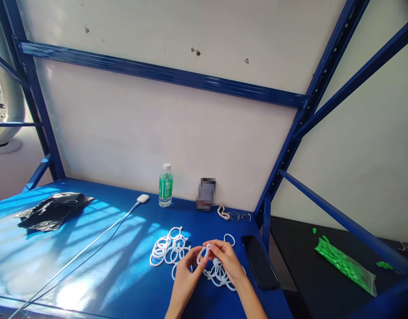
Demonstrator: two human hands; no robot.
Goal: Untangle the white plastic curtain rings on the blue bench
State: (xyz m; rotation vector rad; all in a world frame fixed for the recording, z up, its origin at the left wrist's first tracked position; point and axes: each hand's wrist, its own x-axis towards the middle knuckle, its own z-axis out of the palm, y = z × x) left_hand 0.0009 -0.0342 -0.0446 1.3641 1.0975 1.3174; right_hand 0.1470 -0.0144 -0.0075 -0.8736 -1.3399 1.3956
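White ring (pixel 200 254): held up between both hands, above the front of the blue tabletop (pixel 131 274), near its right end.
Left grip (pixel 186 274): thumb and fingers closed on the ring's near side.
Right grip (pixel 229 261): fingertips pinched on the ring's upper right part; the exact contact is partly hidden.
Ring weight: judged very light, since the band is thin and plastic-looking.
Ring stiffness: probably firm with slight spring; twisting could strain it.
Ring surface: smooth in appearance, so some slipping may be expected.
Ring hold: best taken on opposite parts of the band, by fingertips, with light pressure.
Left heap of rings (pixel 161 249): piled loosely beyond the left grip.
Right heap of rings (pixel 220 275): partly covered by the right grip.
Lone ring (pixel 229 235): laid beyond the right grip.
Black phone (pixel 259 262): laid flat, right of the right heap.
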